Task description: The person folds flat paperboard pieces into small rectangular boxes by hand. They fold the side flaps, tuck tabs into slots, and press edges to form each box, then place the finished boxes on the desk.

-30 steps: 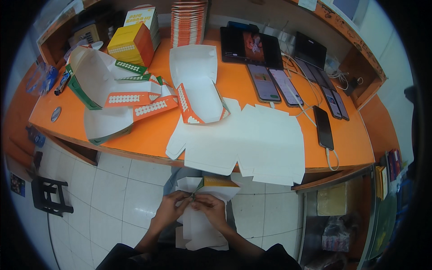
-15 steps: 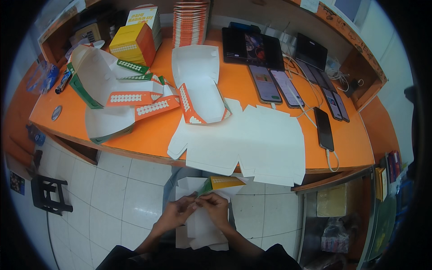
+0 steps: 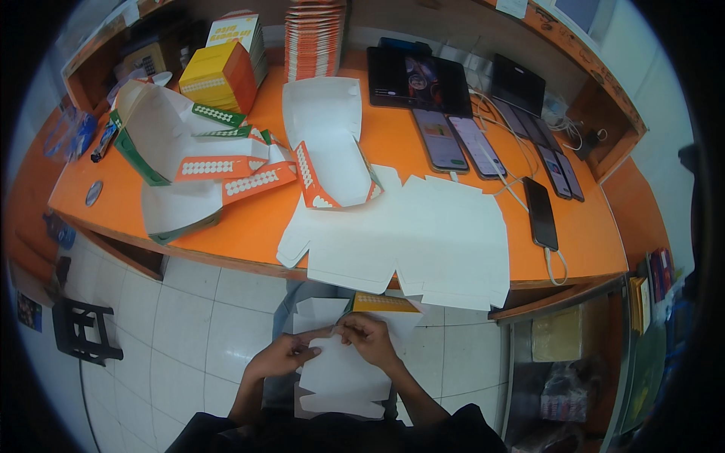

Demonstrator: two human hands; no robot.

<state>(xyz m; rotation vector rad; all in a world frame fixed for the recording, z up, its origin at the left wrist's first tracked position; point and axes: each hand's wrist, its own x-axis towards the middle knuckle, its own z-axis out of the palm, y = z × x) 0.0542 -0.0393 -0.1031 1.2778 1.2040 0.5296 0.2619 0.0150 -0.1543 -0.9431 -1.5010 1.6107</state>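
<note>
Over my lap lies a partly folded food carton (image 3: 349, 370), white inside, with a yellow dotted side panel (image 3: 385, 303) raised at its far end. My left hand (image 3: 281, 355) grips its left side, thumb on the white face and index finger stretched along a fold. At the far left corner my right hand (image 3: 368, 340) pinches the board, its fingertips close to those of the left. The fingers partly cover the corner tabs. Ahead on the orange desk (image 3: 249, 240) are flat white carton blanks (image 3: 411, 241) and an opened carton (image 3: 332, 170) with orange dotted sides.
More partly folded cartons (image 3: 177, 140) crowd the desk's left. Behind stand a yellow-orange carton stack (image 3: 219, 75) and a tall orange-and-white stack (image 3: 313, 41). To the right are a tablet (image 3: 419, 81), several phones (image 3: 439, 141) and white cables. A black stool (image 3: 87, 331) stands at floor left.
My left hand has drawn slightly left, away from the right fingertips. The carton's near white panel has swung and now spreads wider to the right. The yellow panel has shifted slightly right.
</note>
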